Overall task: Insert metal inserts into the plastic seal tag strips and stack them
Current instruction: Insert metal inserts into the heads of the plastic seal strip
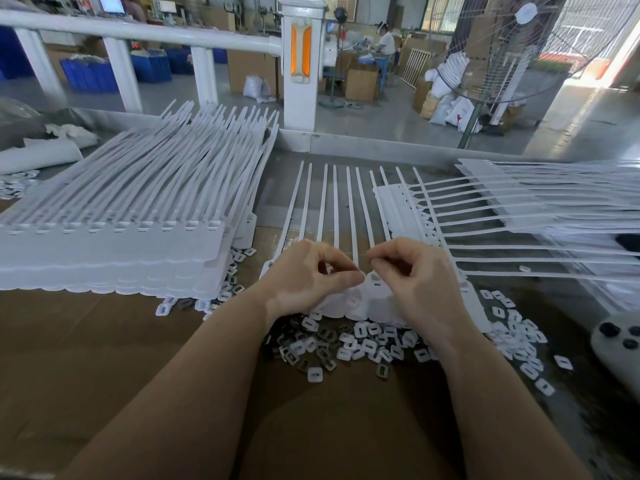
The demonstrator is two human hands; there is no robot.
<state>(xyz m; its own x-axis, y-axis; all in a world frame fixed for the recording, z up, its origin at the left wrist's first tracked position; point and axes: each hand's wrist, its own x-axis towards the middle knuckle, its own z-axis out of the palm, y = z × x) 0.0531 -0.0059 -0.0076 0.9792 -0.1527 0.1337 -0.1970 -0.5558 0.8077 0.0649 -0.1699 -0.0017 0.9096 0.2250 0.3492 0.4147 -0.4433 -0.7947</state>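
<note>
1. Two bare forearms are reaching in from the near edge over the brown cardboard-covered table (86, 358).
2. A loose heap of small metal inserts (346, 344) is lying on the table just under the wrists, spreading off to the right.
3. The left hand (308, 275) is curling its fingers over the tag end of a white seal tag strip (349, 303), thumb and forefinger pinched together at the strip.
4. The right hand (412, 271) is pinching something small at its fingertips above the same strip; what it holds is too small to tell.
5. The strip's tails are fanning away towards the far side.
6. A tall stack of strips (131, 237) is sitting to the left, another pile (519, 209) to the right.
7. Blue crates (90, 76) are standing on the floor beyond the white railing (138, 32), with whitish contents, unclear.
</note>
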